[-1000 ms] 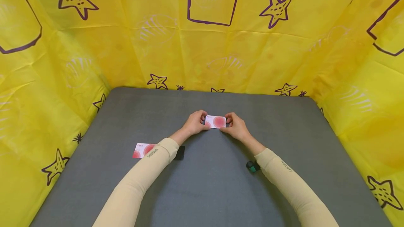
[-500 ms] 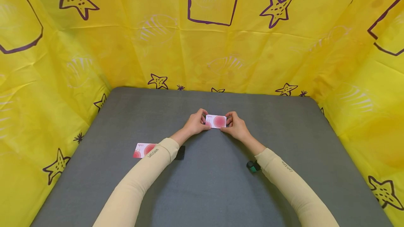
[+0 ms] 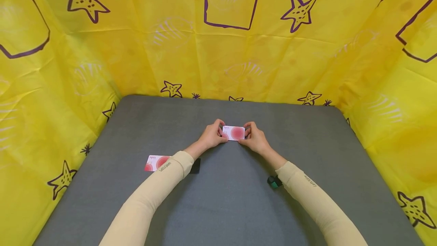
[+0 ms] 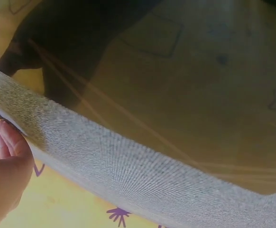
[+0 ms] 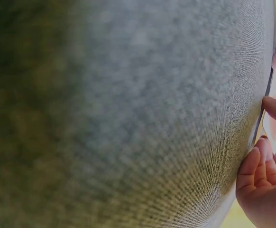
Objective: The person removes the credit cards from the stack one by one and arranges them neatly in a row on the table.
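Observation:
A small white card with red circles [image 3: 233, 133] lies at the middle of the grey table [image 3: 232, 193]. My left hand [image 3: 212, 135] pinches its left end with curled fingers, and my right hand [image 3: 255, 138] pinches its right end the same way. In the right wrist view the card's edge [image 5: 272, 111] shows next to my right fingers [image 5: 263, 178]. The left wrist view shows my left fingers [image 4: 7, 142] against the grey table top [image 4: 128, 175]; the card is hidden there.
A second white and red card [image 3: 155, 162] lies on the table at the left, partly under my left sleeve. Yellow sheeting with purple stars [image 3: 218, 48] walls the table on three sides. A wrist camera strap [image 3: 273, 181] shows on my right forearm.
Both hands stay on the card in the same place. Only the head view has shifted slightly.

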The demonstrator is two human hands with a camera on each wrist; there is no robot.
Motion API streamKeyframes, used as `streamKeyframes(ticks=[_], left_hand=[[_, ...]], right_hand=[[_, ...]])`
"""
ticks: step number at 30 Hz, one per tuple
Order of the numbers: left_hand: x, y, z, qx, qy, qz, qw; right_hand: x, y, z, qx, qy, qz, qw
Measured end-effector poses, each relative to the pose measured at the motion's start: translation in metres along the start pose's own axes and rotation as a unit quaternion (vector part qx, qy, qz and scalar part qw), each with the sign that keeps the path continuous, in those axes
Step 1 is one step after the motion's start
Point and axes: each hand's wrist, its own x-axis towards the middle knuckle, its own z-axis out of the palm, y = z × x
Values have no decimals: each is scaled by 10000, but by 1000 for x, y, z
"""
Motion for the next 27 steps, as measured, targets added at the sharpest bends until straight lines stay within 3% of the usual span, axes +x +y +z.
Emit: streamKeyframes(ticks=[21, 27], left_hand=[[-23, 0, -5, 39, -73, 17, 10000], [-32, -2, -7, 2, -49, 210, 9998]], right_hand=[[-18, -8, 5, -20, -143, -209, 9997], [-24, -7, 7, -11, -203, -288, 9994]])
